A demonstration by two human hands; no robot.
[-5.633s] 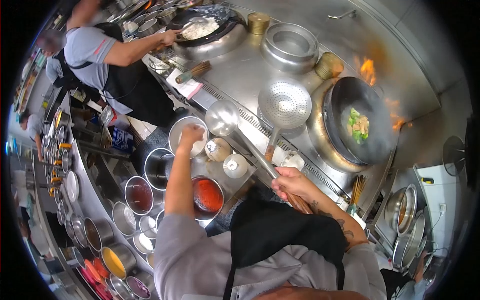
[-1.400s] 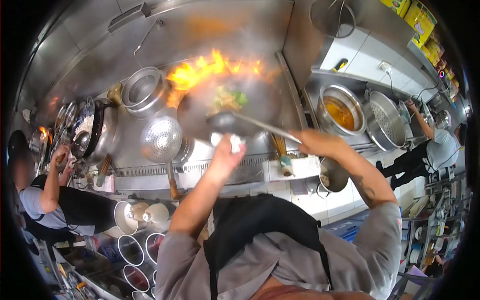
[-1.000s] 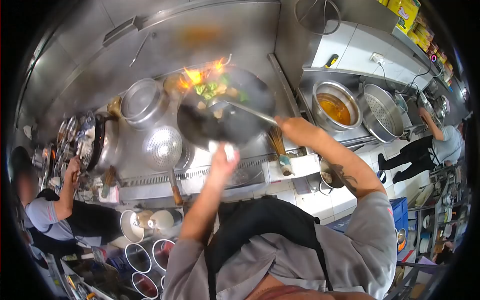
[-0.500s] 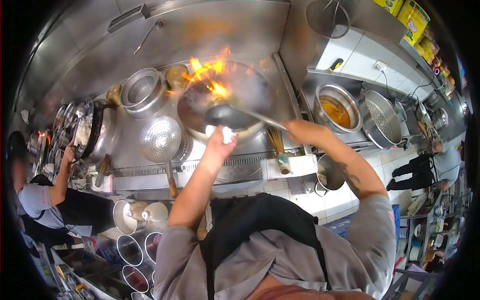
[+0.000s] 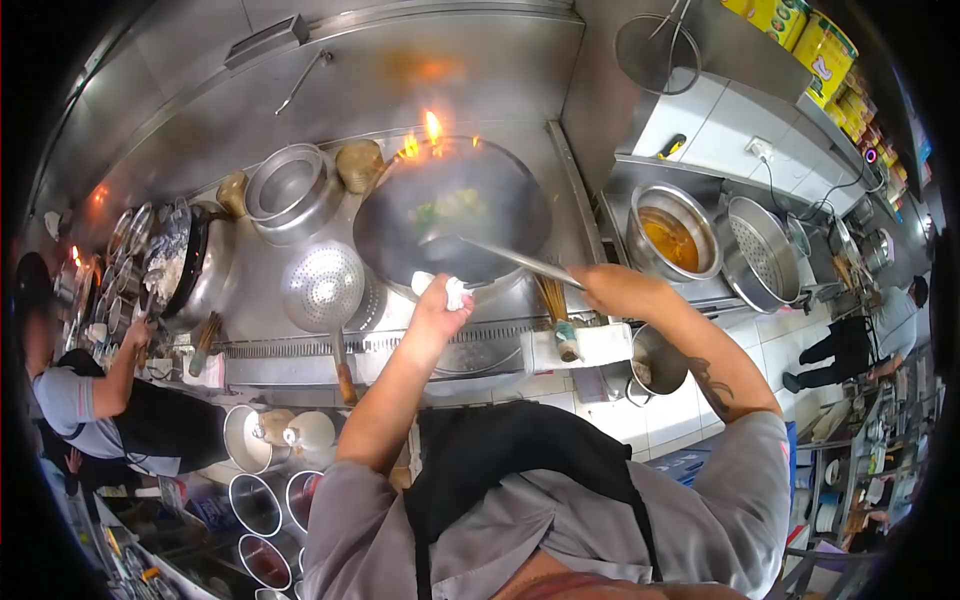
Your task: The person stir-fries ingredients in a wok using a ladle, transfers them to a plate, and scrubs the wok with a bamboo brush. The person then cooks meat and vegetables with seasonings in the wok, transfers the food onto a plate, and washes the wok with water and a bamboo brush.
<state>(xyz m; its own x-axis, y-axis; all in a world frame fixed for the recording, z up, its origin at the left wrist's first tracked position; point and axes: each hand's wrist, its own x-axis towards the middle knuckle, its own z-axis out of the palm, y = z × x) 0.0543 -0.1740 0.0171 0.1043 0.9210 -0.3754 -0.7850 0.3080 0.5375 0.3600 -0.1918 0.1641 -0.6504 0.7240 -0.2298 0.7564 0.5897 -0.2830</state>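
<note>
A large dark wok sits on the burner, with small flames along its far rim and steam over it. Blurred green and yellowish food lies inside. My left hand is closed on a folded white cloth at the near edge of the wok. With my right hand I grip the long handle of a ladle, which reaches into the wok. Steam and motion obscure the ladle's bowl.
Left of the wok are a perforated skimmer and stacked metal bowls. A bamboo brush lies at the front. To the right stand a pot of orange liquid and a colander pot. A co-worker works at the left.
The flames over the wok have shrunk from a large blaze to small tongues at the far rim. The ladle's dark bowl, plainly seen before, is now obscured, with green food visible. Both hands keep their grips.
</note>
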